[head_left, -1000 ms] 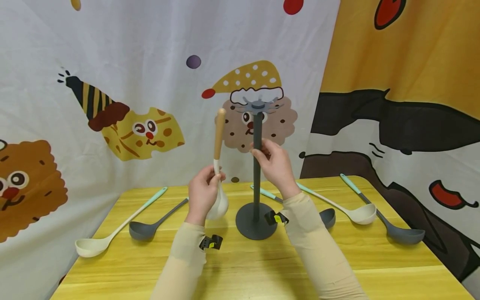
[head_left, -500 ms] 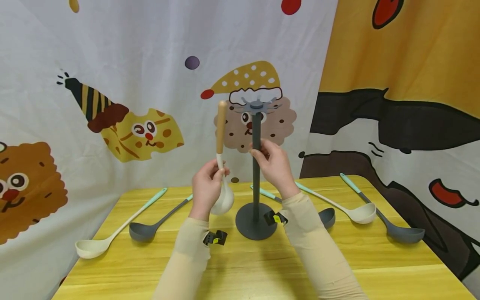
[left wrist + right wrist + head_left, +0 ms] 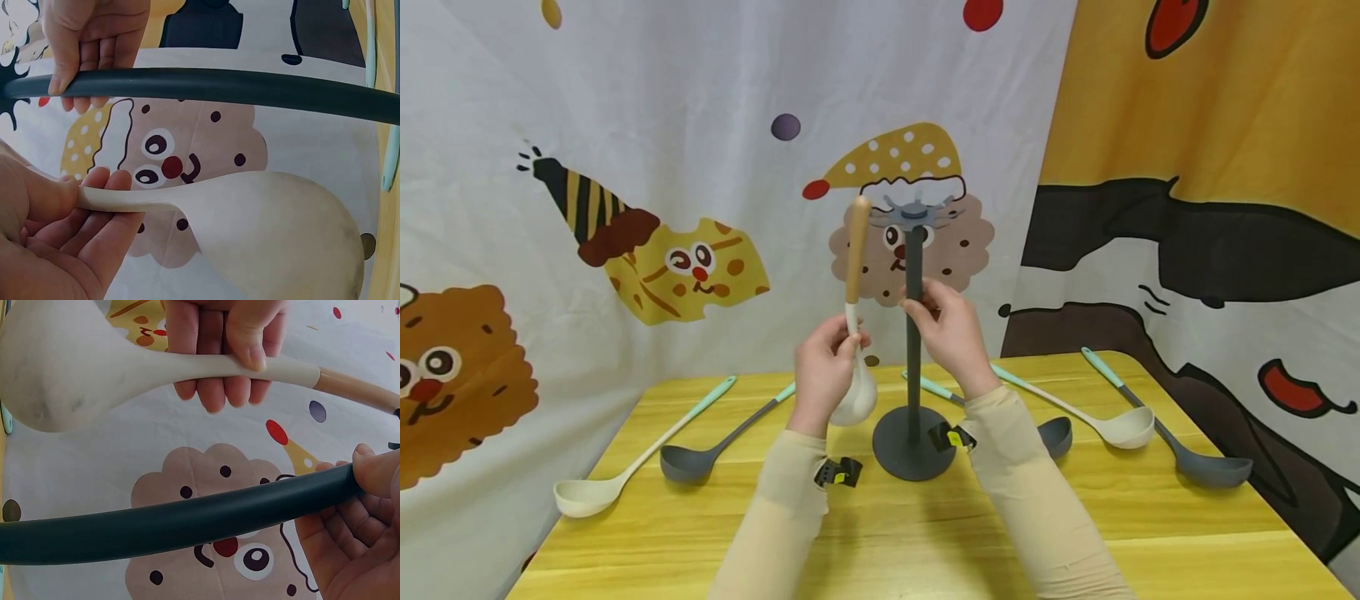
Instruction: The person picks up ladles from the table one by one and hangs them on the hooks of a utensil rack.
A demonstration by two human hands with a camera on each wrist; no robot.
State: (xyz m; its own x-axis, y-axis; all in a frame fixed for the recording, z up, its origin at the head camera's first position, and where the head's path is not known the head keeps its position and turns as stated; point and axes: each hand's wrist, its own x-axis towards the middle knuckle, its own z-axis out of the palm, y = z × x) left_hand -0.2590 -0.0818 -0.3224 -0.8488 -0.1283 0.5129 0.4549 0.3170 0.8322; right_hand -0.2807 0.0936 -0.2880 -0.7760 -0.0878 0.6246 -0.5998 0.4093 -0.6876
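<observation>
A white ladle (image 3: 865,398) with a wooden handle (image 3: 857,258) is held off the table by my left hand (image 3: 823,375), its handle up and bowl down. Thumb and fingers pinch its white neck (image 3: 134,200). To its right a dark grey stand (image 3: 913,358) rises upright from a round base (image 3: 895,457), with several hooks (image 3: 914,217) spread round its top. My right hand (image 3: 953,333) grips the pole (image 3: 187,519) below the hooks. The handle's tip is close to the left hooks; whether they touch, I cannot tell.
On the wooden table (image 3: 895,550) lie other ladles: a white one (image 3: 583,498) and a dark one (image 3: 687,465) at left. At right are a dark one (image 3: 1057,435), a white one (image 3: 1127,428) and another dark one (image 3: 1213,469). A printed curtain (image 3: 715,100) hangs behind.
My left hand has moved right and slightly up with the ladle, bringing its handle close to the stand's hooks. The right hand stays on the pole.
</observation>
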